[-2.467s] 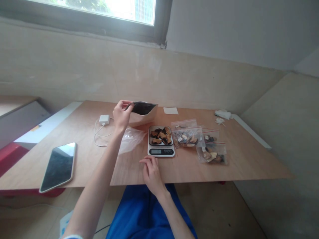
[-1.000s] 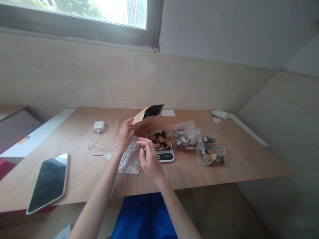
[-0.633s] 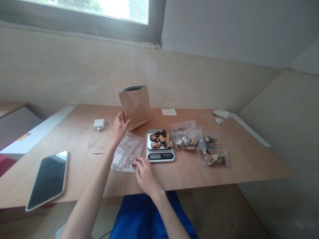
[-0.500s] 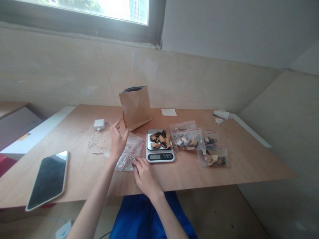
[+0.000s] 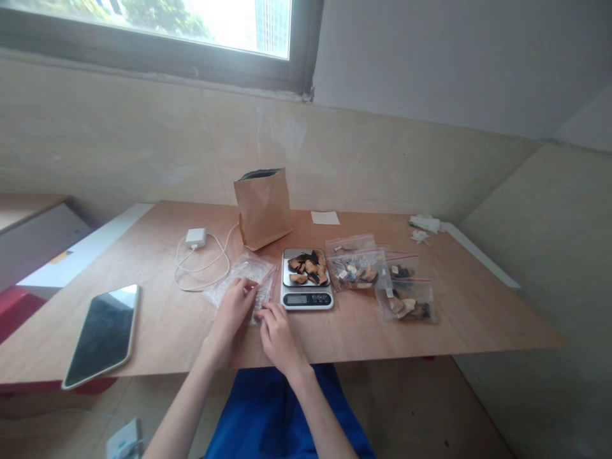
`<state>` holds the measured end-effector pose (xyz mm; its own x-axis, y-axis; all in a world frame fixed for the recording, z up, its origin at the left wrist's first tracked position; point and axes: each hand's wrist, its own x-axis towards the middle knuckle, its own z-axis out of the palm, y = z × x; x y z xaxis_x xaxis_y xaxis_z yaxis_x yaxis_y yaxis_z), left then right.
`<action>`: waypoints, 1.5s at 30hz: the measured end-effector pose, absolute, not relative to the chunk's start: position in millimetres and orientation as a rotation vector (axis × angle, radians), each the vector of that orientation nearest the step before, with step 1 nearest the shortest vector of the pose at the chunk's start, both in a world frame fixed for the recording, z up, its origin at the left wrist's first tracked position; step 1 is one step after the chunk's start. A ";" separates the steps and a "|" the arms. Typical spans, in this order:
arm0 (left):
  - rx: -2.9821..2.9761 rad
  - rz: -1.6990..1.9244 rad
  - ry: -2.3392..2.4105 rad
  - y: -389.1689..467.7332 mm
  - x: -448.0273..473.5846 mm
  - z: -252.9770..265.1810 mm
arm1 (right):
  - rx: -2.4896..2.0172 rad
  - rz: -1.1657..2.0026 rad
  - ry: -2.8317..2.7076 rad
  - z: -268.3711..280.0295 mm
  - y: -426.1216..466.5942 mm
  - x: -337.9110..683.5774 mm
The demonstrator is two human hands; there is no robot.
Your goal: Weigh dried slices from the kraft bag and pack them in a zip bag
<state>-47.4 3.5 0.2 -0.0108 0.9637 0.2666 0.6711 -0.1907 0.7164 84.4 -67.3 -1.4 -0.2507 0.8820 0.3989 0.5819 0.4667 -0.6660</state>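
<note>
Several clear zip-lock bags with red seal lines lie in a loose stack left of the scale. My left hand is over the stack, its thumb and fingers drawn together on a bag. At the stack's lower right edge, my right hand has its bent fingers closed on the plastic. Just beyond it stands a white digital kitchen scale with a lit display too small to read. Dried brown slices with dark edges are spread over its metal plate.
Behind the bags stands an open kraft paper pouch. Filled zip bags overlap right of the scale. A phone, a white charger with cable, a paper slip and crumpled white scraps also lie on the wooden table.
My left hand has come down and toward me from beside the pouch onto the clear bags. My right hand stays at their edge. The view has shifted slightly.
</note>
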 end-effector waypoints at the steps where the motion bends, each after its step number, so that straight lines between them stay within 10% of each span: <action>1: 1.849 1.062 1.691 0.3 -45.4 5.0 | -1.204 0.511 -1.930 -0.6 -67.3 84.7; 20: 1.590 1.207 1.100 -50.5 -9.9 33.6 | -1.142 1.008 -1.193 38.9 -57.2 103.8; 45: 1.111 1.874 1.549 15.1 16.0 21.0 | -1.417 0.184 -1.422 18.2 -11.3 186.2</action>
